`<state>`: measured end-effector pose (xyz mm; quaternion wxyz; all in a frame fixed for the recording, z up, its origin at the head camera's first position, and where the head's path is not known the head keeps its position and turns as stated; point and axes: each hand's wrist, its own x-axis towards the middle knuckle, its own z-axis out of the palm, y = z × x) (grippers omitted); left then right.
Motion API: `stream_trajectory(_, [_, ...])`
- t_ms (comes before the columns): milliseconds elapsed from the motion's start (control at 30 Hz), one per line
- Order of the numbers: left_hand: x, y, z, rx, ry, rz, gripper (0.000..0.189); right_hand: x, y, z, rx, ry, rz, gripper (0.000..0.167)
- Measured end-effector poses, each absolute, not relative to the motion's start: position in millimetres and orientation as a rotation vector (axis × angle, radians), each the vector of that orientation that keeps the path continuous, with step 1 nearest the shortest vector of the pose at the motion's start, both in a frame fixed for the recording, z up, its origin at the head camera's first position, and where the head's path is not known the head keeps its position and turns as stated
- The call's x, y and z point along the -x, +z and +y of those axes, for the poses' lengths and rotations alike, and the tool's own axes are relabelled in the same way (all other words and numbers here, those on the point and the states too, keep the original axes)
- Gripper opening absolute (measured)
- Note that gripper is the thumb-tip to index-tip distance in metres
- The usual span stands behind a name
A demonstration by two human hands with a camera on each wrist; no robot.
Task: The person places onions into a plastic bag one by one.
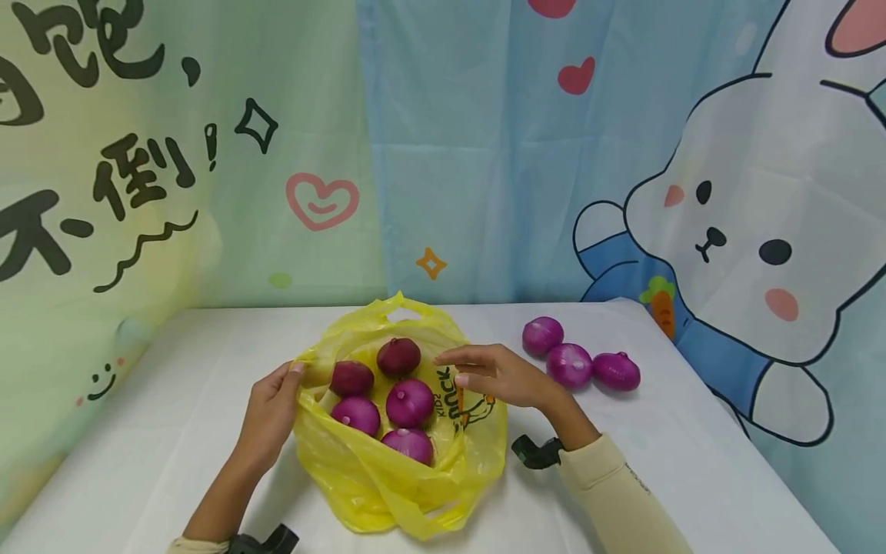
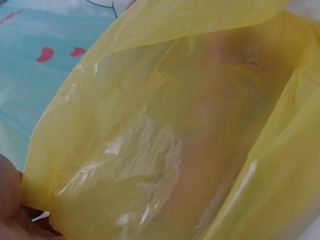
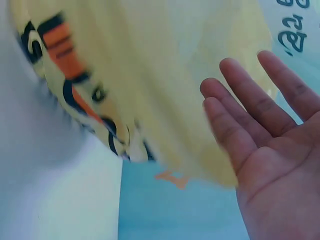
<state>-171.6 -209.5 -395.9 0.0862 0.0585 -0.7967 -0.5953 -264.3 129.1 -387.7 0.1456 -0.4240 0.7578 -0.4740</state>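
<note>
A yellow plastic bag (image 1: 346, 492) lies open on the table with several red onions (image 1: 411, 403) inside it. At the bag's left rim my left hand (image 1: 272, 412) pinches the plastic between thumb and fingers; the left wrist view shows the stretched film beside that hand (image 2: 15, 215). My right hand (image 1: 501, 375) hovers over the bag's right side, fingers extended and holding nothing. In the right wrist view this hand (image 3: 275, 145) is spread beside the printed bag wall (image 3: 165, 90). To the right of the bag, 3 more red onions (image 1: 569, 366) sit close together.
A white-covered table (image 1: 187, 385) carries everything. Behind it hangs a printed curtain (image 1: 471, 192) with a cartoon rabbit and hearts, meeting the table's back edge. Dark camera mounts (image 1: 536, 452) are worn on both wrists.
</note>
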Motion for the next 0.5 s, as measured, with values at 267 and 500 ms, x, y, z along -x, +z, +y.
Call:
stream_trajectory(267, [172.5,-397.4,-210.3,-0.179,-1.780,-2.378,0.045,266.7,-382.9,151.8,1.190,-1.533,2.265,0.036])
stream_trajectory(500, [172.2,-396.7,-210.3,-0.158,-1.789,-2.368,0.045,266.6,-384.0,173.7,1.185,-1.658,2.332,0.037])
